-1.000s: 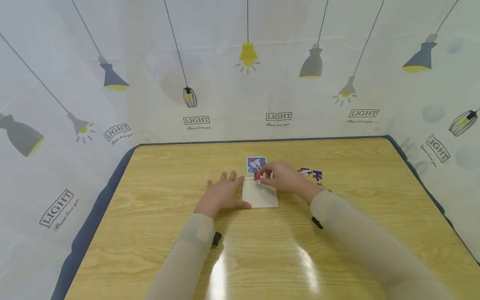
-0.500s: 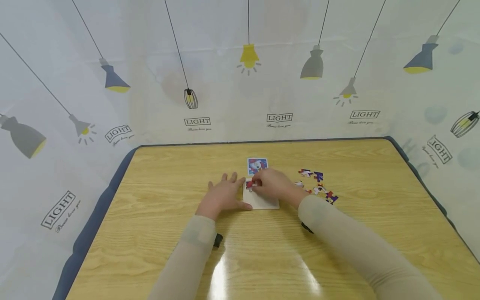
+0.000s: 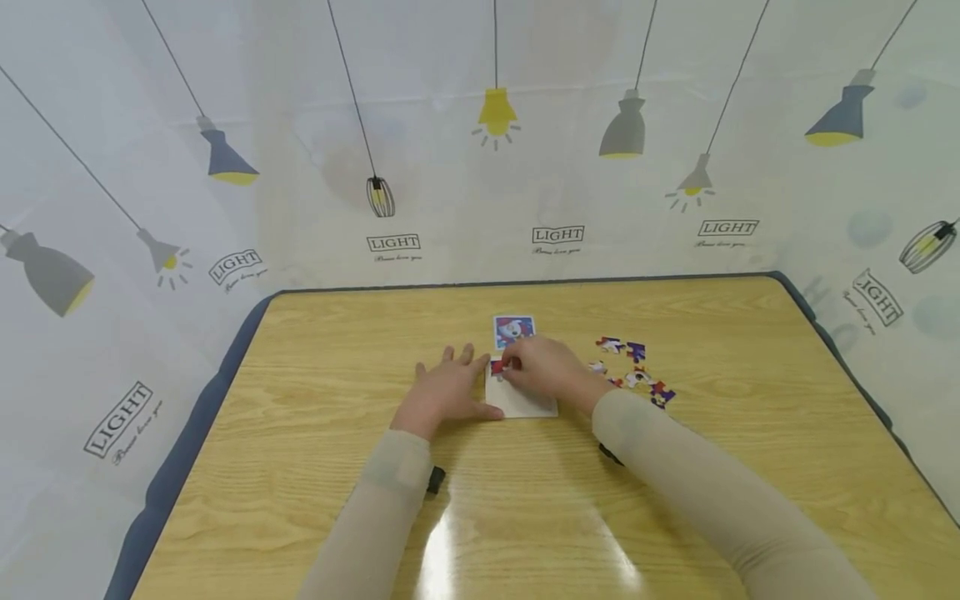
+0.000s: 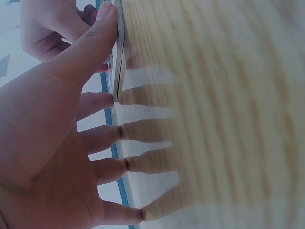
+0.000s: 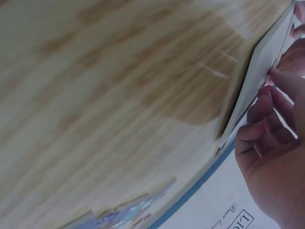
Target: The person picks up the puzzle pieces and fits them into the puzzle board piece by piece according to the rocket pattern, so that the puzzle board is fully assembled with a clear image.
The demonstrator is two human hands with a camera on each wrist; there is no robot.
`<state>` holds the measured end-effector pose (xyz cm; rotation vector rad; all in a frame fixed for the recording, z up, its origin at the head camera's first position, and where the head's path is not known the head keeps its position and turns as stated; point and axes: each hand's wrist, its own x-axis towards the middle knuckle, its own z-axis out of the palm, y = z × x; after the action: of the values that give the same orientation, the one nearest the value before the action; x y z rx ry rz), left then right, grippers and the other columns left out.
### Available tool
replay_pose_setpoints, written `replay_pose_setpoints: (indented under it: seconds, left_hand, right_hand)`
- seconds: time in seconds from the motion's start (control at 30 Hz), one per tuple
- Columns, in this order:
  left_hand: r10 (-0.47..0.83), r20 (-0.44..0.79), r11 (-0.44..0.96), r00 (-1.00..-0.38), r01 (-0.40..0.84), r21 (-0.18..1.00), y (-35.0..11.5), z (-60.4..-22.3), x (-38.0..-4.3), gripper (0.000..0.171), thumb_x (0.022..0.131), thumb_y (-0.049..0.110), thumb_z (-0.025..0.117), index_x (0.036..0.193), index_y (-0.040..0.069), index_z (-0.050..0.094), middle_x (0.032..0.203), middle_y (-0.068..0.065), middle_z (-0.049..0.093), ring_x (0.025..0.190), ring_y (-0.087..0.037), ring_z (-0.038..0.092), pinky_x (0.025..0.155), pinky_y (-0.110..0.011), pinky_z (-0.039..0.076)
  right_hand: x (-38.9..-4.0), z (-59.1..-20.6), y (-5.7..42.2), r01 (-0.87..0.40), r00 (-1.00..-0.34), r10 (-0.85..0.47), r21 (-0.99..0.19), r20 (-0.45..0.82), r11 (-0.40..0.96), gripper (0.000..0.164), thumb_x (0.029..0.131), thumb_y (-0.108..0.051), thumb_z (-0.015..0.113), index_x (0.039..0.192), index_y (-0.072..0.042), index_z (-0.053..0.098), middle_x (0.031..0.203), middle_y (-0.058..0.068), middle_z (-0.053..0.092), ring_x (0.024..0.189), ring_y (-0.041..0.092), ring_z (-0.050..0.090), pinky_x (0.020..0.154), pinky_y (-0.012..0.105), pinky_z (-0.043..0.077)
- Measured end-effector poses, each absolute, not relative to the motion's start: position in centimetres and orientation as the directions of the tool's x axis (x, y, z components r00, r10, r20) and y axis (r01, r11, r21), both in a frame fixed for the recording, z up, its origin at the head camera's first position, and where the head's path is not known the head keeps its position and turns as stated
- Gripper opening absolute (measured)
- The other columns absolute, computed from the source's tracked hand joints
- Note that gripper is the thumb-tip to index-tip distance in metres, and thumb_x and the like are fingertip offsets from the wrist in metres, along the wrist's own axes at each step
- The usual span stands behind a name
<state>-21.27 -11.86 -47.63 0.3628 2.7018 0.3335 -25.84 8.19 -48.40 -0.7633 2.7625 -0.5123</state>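
A small pale board (image 3: pixel 528 407) lies flat on the table. My right hand (image 3: pixel 553 367) pinches a red and purple jigsaw piece (image 3: pixel 496 366) at the board's far left corner, and its fingers partly cover the piece. In the right wrist view the right hand's (image 5: pixel 281 157) other fingers curl above the board (image 5: pixel 259 71). My left hand (image 3: pixel 444 390) rests at the board's left side with spread, fairly straight fingers. Its thumb lies on the board's near left corner; in the left wrist view the left hand's (image 4: pixel 52 129) fingertips touch the table.
Just beyond the board lies a square picture card (image 3: pixel 513 328) showing a white cartoon animal. Several loose jigsaw pieces (image 3: pixel 637 377) are scattered to the right. The wooden table (image 3: pixel 337 358) has a blue edge (image 3: pixel 420 286), with a lamp-patterned curtain (image 3: pixel 450 183) behind it.
My right hand has carried the jigsaw piece left and down onto the board's far left corner, uncovering the loose pieces at the right. The left hand stays in place.
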Motion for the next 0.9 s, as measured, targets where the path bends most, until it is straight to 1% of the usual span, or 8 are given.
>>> replay_pose_setpoints:
  seconds: [0.07, 0.2, 0.33, 0.43, 0.6, 0.77, 0.9]
  left_hand:
    - [0.298, -0.352, 0.938, -0.888, 0.204, 0.28, -11.8, -47.7, -21.2, 0.107, 0.085, 0.075, 0.074, 0.17, 0.026, 0.03, 0.18, -0.011, 0.013, 0.166, -0.045, 0.011, 0.123, -0.085, 0.014]
    - [0.298, -0.358, 0.938, -0.885, 0.202, 0.282, -11.7, -47.6, -21.1, 0.107, 0.085, 0.074, 0.074, 0.17, 0.026, 0.029, 0.18, -0.01, 0.012, 0.166, -0.045, 0.01, 0.123, -0.085, 0.013]
    - [0.297, -0.352, 0.939, -0.888, 0.206, 0.275, -11.6, -47.5, -21.1, 0.108, 0.085, 0.074, 0.074, 0.17, 0.025, 0.029, 0.18, -0.011, 0.013, 0.166, -0.046, 0.011, 0.122, -0.085, 0.014]
    - [0.294, -0.346, 0.941, -0.891, 0.205, 0.27, -11.7, -47.6, -21.2, 0.108, 0.085, 0.074, 0.074, 0.17, 0.025, 0.029, 0.18, -0.011, 0.013, 0.166, -0.046, 0.011, 0.122, -0.085, 0.013]
    - [0.286, -0.35, 0.941, -0.892, 0.191, 0.28, -11.9, -47.5, -21.3, 0.108, 0.084, 0.073, 0.076, 0.17, 0.026, 0.029, 0.18, -0.01, 0.013, 0.167, -0.045, 0.009, 0.123, -0.084, 0.011]
    - [0.288, -0.352, 0.938, -0.891, 0.187, 0.293, -11.8, -47.5, -21.3, 0.108, 0.084, 0.071, 0.078, 0.17, 0.027, 0.029, 0.18, -0.01, 0.012, 0.167, -0.044, 0.008, 0.124, -0.083, 0.01]
    - [0.293, -0.35, 0.937, -0.89, 0.193, 0.292, -11.7, -47.8, -21.3, 0.108, 0.084, 0.072, 0.077, 0.17, 0.027, 0.029, 0.18, -0.01, 0.012, 0.167, -0.044, 0.008, 0.124, -0.083, 0.01]
  right_hand:
    - [-25.8, -48.4, 8.3, -0.45, -0.837, -0.53, -0.384, -0.132, 0.806, 0.02, 0.101, -0.027, 0.072, 0.116, -0.016, 0.08, 0.106, 0.0, 0.08, 0.094, 0.016, 0.072, 0.091, 0.039, 0.062]
    - [-26.1, -47.0, 9.1, -0.433, -0.842, -0.516, -0.377, -0.155, 0.819, 0.024, 0.103, -0.03, 0.071, 0.121, -0.016, 0.078, 0.107, 0.0, 0.078, 0.091, 0.015, 0.069, 0.084, 0.035, 0.061]
    - [-26.9, -44.7, 11.2, -0.418, -0.863, -0.491, -0.376, -0.119, 0.827, 0.027, 0.104, -0.033, 0.07, 0.123, -0.015, 0.077, 0.106, 0.001, 0.076, 0.089, 0.017, 0.067, 0.079, 0.035, 0.059]
    - [-27.8, -43.4, 13.4, -0.419, -0.879, -0.472, -0.366, -0.066, 0.831, 0.028, 0.104, -0.033, 0.07, 0.123, -0.013, 0.077, 0.106, 0.003, 0.077, 0.088, 0.017, 0.068, 0.079, 0.036, 0.059]
    - [-29.3, -42.2, 17.1, -0.414, -0.892, -0.451, -0.35, -0.029, 0.84, 0.034, 0.105, -0.032, 0.069, 0.128, -0.007, 0.074, 0.11, 0.008, 0.077, 0.085, 0.019, 0.07, 0.081, 0.042, 0.06]
    - [-29.9, -42.3, 20.3, -0.363, -0.912, -0.406, -0.355, -0.053, 0.862, 0.039, 0.106, -0.034, 0.068, 0.132, -0.005, 0.072, 0.113, 0.011, 0.076, 0.092, 0.024, 0.069, 0.084, 0.046, 0.058]
    - [-29.8, -43.0, 22.1, -0.308, -0.926, -0.367, -0.392, -0.084, 0.867, 0.041, 0.106, -0.033, 0.067, 0.133, -0.002, 0.07, 0.113, 0.013, 0.075, 0.095, 0.026, 0.069, 0.084, 0.046, 0.058]
